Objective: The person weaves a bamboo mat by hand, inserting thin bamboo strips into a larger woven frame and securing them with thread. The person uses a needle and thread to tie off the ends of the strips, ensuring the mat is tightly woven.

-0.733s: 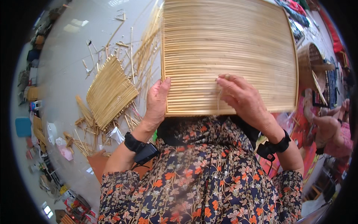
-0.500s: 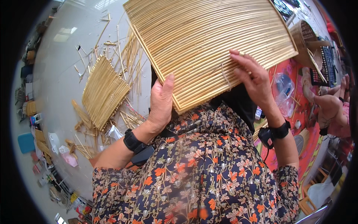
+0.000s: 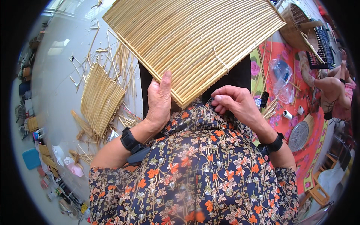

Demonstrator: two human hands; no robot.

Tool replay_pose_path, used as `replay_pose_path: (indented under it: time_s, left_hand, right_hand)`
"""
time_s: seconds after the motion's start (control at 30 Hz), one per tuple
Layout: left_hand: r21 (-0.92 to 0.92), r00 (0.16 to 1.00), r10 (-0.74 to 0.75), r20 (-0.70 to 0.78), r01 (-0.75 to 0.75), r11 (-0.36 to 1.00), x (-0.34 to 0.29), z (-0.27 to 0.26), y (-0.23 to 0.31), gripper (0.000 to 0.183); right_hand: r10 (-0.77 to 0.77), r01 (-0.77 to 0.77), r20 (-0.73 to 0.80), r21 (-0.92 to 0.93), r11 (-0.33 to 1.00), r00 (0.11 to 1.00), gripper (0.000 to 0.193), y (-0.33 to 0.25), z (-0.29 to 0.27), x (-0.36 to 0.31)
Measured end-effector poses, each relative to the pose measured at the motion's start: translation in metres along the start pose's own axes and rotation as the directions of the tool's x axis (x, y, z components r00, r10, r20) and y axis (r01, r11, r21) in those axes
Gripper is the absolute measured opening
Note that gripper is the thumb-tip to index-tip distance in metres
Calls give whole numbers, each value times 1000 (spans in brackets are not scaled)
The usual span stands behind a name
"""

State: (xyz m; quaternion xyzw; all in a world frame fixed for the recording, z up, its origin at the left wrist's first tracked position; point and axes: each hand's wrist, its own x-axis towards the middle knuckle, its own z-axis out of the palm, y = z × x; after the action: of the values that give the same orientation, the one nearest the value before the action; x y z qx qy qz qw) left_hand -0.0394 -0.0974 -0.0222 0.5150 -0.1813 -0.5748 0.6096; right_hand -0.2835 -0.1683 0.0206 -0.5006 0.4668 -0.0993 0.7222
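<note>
My left hand (image 3: 159,98) is closed on the near left corner of a large flat panel of straw-coloured reeds (image 3: 180,48), thumb on top, its other fingers hidden underneath. The reeds lie side by side in a thin frame, tied with fine thread. A loose loop of pale thread (image 3: 221,62) lies on the panel near its front edge. My right hand (image 3: 234,101) is off the panel, just in front of that edge. Its fingers are curled, with thumb and forefinger together; whatever is between them, if anything, is too small to make out.
A smaller reed mat (image 3: 101,99) lies on the pale floor at left among loose stalks. On the red patterned cloth at right are a plastic bag (image 3: 283,77), a white spool (image 3: 287,114) and a round grey perforated disc (image 3: 299,136). Beyond are a basket (image 3: 294,28) and another person's leg (image 3: 330,86).
My right hand has come off the panel's surface and drawn back toward me, its fingers curling. The panel has shifted slightly left and away, still in my left hand.
</note>
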Motion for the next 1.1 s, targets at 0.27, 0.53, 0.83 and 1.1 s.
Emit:
replay_pose_path:
  time_s: [0.27,0.53,0.83,1.1]
  left_hand:
    - [-54,999,-32,24,33,998,2,18,-4,56]
    - [98,953,-248,176,233,967,-4,7,21,72]
    - [802,592,-544,595,-482,353,-36,-8,134,32]
    - [791,790,-221,571,-457,407,-37,-28,122,35]
  right_hand:
    - [193,-203,63,355,913,979,51,-8,14,29]
    - [169,-158,-13,302,940,985,47,-13,27,33]
    - [181,-172,3,333,927,983,46,-14,23,27]
    - [153,-136,-11,393,909,988,48,-27,28,18]
